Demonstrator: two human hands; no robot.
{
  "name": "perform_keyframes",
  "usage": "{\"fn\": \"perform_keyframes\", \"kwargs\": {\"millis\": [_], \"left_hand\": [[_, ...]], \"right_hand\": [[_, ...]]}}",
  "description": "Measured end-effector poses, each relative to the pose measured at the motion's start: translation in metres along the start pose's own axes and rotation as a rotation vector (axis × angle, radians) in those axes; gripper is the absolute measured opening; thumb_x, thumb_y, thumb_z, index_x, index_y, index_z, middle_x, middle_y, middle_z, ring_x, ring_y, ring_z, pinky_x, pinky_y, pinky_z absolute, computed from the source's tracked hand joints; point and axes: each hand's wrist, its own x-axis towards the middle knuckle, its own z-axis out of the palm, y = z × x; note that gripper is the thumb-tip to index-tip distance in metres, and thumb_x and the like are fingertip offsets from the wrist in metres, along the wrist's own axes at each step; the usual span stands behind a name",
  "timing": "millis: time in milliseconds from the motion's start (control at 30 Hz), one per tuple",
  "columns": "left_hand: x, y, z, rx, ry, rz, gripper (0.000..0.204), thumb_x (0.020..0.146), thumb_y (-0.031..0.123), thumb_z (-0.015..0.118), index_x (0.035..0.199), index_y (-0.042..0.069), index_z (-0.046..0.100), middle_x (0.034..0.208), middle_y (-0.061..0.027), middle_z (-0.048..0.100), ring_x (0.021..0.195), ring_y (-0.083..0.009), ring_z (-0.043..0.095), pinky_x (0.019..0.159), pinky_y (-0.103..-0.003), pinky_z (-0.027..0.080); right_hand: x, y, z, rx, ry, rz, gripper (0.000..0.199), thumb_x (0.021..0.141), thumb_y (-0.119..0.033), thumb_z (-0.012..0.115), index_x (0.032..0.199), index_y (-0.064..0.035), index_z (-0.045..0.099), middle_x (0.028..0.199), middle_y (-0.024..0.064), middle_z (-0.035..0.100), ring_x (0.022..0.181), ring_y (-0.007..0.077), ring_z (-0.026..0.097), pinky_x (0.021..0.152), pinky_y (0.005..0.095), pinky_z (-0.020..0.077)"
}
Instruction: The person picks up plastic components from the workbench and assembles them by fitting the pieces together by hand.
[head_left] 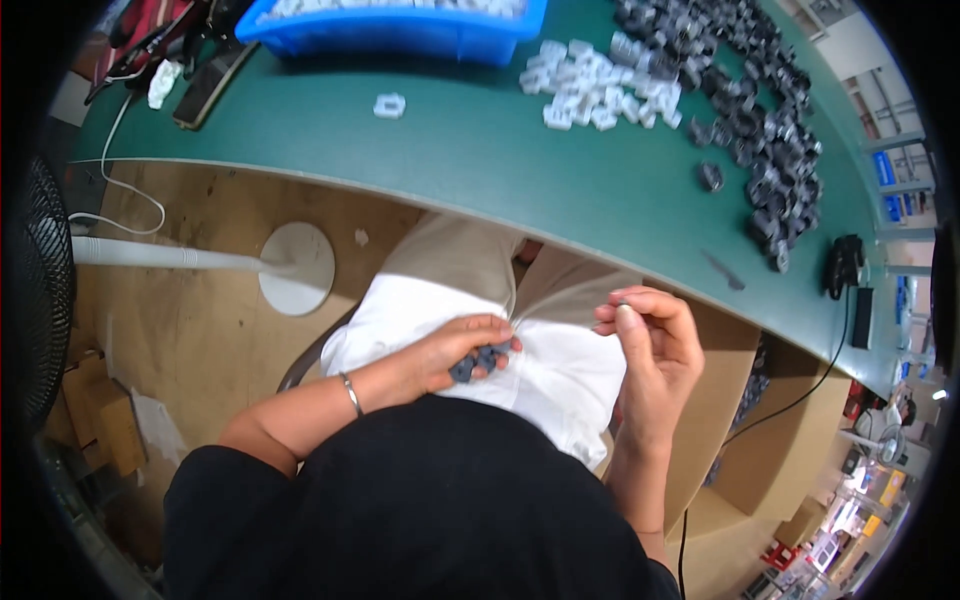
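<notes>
My left hand point(462, 352) rests in my lap on a white cloth point(540, 370) and is closed around several small dark grey parts point(480, 360). My right hand point(650, 340) is raised a little to the right of it, thumb and fingers pinched on one tiny grey part point(621, 300). Both hands are below the near edge of the green table point(470, 150). A thin bracelet circles my left wrist.
On the green table lie a pile of white plastic parts point(595, 85), a long heap of dark grey parts point(770, 130) at the right, one loose white part point(389, 105) and a blue bin point(400, 28). A fan's stand point(296, 267) is on the floor at left.
</notes>
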Motion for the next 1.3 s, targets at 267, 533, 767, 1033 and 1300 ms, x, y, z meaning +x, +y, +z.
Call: {"fn": "perform_keyframes", "kwargs": {"millis": [267, 533, 767, 1033, 1300], "left_hand": [[-0.004, -0.001, 0.003, 0.007, -0.033, -0.002, 0.021, 0.095, 0.016, 0.062, 0.113, 0.005, 0.060, 0.089, -0.0017, 0.059, 0.070, -0.0066, 0.052, 0.055, -0.017, 0.043], [-0.002, 0.003, -0.005, 0.026, -0.066, -0.039, 0.023, 0.094, 0.009, 0.060, 0.115, 0.002, 0.059, 0.086, -0.0023, 0.056, 0.069, -0.0059, 0.051, 0.054, -0.016, 0.042], [-0.006, 0.009, 0.004, 0.056, -0.040, -0.015, 0.031, 0.100, 0.015, 0.051, 0.125, -0.001, 0.056, 0.098, -0.0030, 0.056, 0.074, -0.0061, 0.052, 0.052, -0.016, 0.044], [-0.007, 0.002, -0.002, 0.021, -0.071, -0.039, 0.036, 0.101, 0.024, 0.051, 0.125, -0.002, 0.055, 0.102, -0.0033, 0.055, 0.078, -0.0067, 0.053, 0.055, -0.017, 0.044], [-0.004, 0.005, -0.005, -0.017, -0.084, 0.032, 0.034, 0.102, 0.024, 0.047, 0.128, 0.002, 0.055, 0.107, -0.0061, 0.063, 0.075, -0.0047, 0.052, 0.053, -0.016, 0.042]], "right_hand": [[0.090, -0.020, 0.015, -0.894, 0.073, -0.813, 0.014, 0.078, 0.008, 0.065, 0.089, 0.0008, 0.062, 0.085, 0.0137, 0.063, 0.077, 0.0300, 0.063, 0.069, 0.0360, 0.0509], [0.112, -0.025, 0.043, -0.885, -0.072, -0.827, 0.011, 0.080, 0.000, 0.068, 0.091, -0.0009, 0.067, 0.087, 0.0121, 0.066, 0.075, 0.0302, 0.063, 0.066, 0.0377, 0.0511], [0.143, -0.027, 0.020, -1.196, 0.054, -0.684, 0.015, 0.086, -0.007, 0.065, 0.101, -0.0037, 0.067, 0.093, 0.0131, 0.061, 0.085, 0.0315, 0.061, 0.073, 0.0405, 0.0491], [0.123, -0.031, 0.009, -1.079, 0.138, -0.617, 0.018, 0.080, -0.010, 0.075, 0.088, -0.0009, 0.062, 0.085, 0.0093, 0.061, 0.066, 0.0214, 0.061, 0.059, 0.0347, 0.0478], [0.012, -0.008, 0.008, -0.114, -0.010, -0.070, 0.016, 0.090, -0.001, 0.065, 0.104, 0.0067, 0.063, 0.089, 0.0125, 0.066, 0.075, 0.0139, 0.065, 0.067, 0.0247, 0.0562]]}}
